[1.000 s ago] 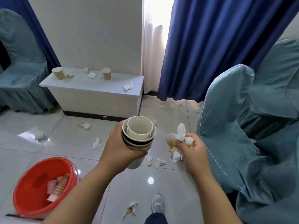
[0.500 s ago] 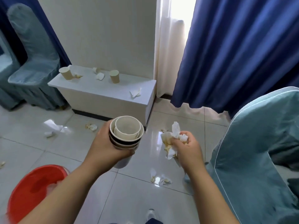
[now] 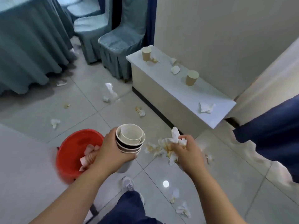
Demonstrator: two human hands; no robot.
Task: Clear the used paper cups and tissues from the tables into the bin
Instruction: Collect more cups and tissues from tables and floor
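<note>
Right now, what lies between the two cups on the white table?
Head view: a stained tissue beside the far cup, then two white tissues before the near cup.

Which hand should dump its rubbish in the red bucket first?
Probably the left hand: it holds the stack of nested paper cups right beside the round red plastic bin. The right hand, clutching stained white tissues, is farther across.

Grey tiled floor (image 3: 24,159), covered chairs (image 3: 116,49), navy curtain (image 3: 273,126).
</note>
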